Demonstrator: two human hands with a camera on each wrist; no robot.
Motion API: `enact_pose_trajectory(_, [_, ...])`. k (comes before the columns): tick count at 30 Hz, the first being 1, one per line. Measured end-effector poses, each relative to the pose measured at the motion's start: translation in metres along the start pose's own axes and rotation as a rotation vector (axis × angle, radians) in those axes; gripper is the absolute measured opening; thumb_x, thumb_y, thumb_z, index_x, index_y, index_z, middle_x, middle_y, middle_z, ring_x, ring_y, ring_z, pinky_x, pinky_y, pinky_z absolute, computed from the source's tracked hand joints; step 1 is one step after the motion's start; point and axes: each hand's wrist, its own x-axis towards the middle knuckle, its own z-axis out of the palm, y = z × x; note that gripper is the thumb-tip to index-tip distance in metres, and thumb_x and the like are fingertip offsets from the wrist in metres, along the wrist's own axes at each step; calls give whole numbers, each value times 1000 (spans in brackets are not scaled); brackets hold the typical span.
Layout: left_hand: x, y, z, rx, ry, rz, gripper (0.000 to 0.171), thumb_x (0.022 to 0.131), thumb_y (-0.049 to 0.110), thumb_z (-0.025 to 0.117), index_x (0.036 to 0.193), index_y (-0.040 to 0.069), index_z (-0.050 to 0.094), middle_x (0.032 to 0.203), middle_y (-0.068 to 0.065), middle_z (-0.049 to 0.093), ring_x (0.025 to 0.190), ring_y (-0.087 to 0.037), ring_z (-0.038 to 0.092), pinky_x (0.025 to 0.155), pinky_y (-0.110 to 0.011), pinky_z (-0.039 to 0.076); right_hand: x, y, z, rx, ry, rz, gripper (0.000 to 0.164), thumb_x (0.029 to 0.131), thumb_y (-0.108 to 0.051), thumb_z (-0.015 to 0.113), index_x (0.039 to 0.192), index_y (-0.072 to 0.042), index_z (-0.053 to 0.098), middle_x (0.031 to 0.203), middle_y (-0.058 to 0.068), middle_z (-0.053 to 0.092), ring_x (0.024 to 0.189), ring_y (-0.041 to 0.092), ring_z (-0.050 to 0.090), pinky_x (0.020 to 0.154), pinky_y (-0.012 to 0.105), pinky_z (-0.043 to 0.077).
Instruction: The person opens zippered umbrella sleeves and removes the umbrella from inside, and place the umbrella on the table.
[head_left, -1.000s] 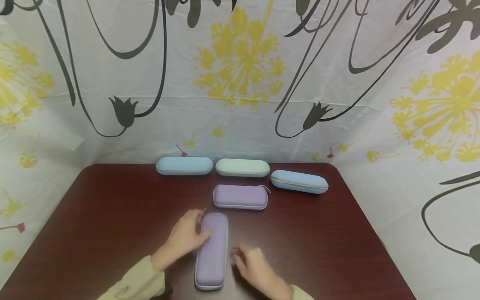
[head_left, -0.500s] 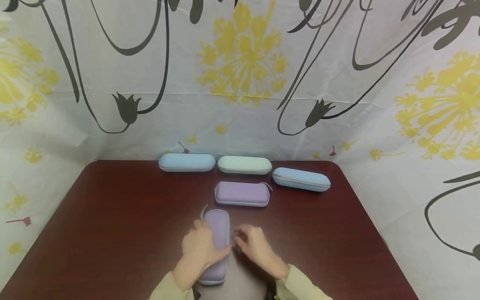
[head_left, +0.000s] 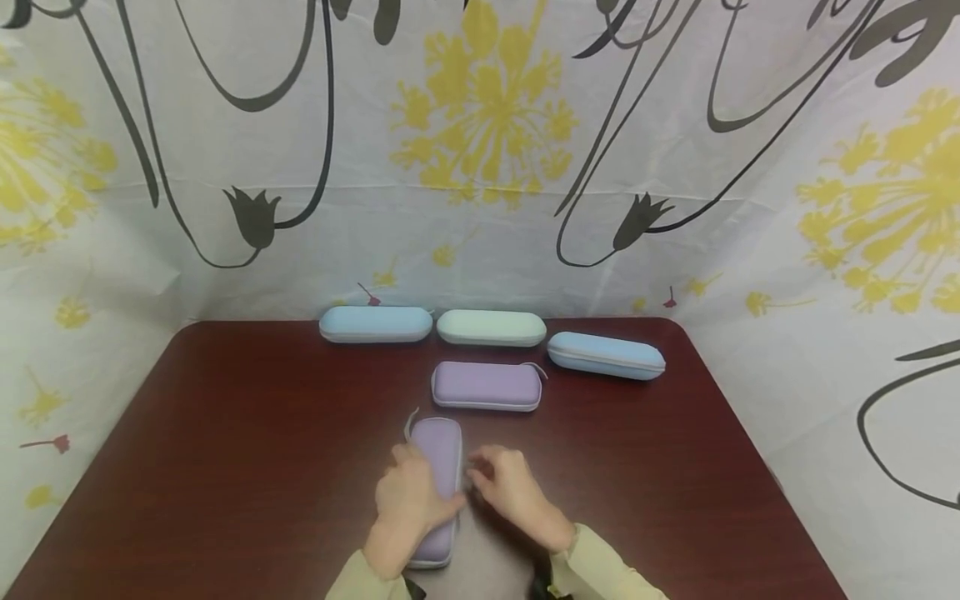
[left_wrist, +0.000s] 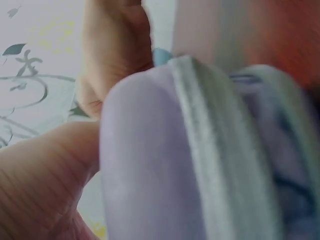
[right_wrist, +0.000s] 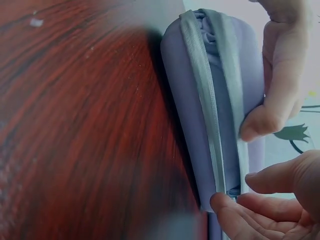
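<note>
A purple zip case [head_left: 444, 442] lies lengthwise on the table in front of me. My left hand [head_left: 408, 500] rests across it and grips it, with the thumb [right_wrist: 260, 122] over the side by the zipper in the right wrist view. That zipper [right_wrist: 205, 100] is parted along the side, with cloth lining showing between its two grey tapes. My right hand [head_left: 513, 492] is at the case's right side. In the right wrist view its thumb and fingers [right_wrist: 232, 220] pinch at the zipper pull [right_wrist: 233, 191], which they mostly hide. The parted side also shows in the left wrist view.
Just beyond lies a second purple case [head_left: 487, 385]. Behind it stand a blue case [head_left: 375, 324], a pale green case [head_left: 491, 327] and another blue case [head_left: 606, 355] near the far table edge. A patterned cloth [head_left: 465, 242] hangs behind the dark red table [head_left: 262, 467].
My left hand has shifted from the case's far left side to lie across its middle, thumb over the right edge. The right hand has moved forward along the right side.
</note>
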Motion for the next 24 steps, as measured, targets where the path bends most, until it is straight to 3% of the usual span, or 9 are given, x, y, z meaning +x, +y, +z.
enact_pose_trajectory(5, [3,-9,-12,-120,-80,13,85,52,45,80,105,-14,51,87,-19,47,63,-32,57,53,-43,48,0,-2,3,2,32,-1,16,77,0,70,91,6,66,77,11,67,60,10,62,56,17,49])
enact_pose_trajectory(12, [11,-39,-24,-407,-202,23,68,60,36,78,103,-10,54,81,-12,57,71,-23,57,60,-37,50,7,-10,5,7,69,43,23,77,-14,73,93,2,67,72,7,65,57,5,57,52,16,46])
enact_pose_trajectory(18, [12,-61,-28,-598,-299,-69,65,71,28,75,114,-13,48,87,-14,60,76,-22,59,62,-36,52,22,-23,4,-20,27,99,38,76,-27,74,94,4,64,64,2,58,54,5,50,48,18,42])
enact_pose_trajectory(24, [8,-75,-23,-814,-336,-153,57,74,20,72,114,-15,50,97,-19,60,80,-25,61,64,-39,54,33,-39,7,-99,-75,213,48,69,-42,76,85,1,59,60,-2,50,49,9,47,42,22,39])
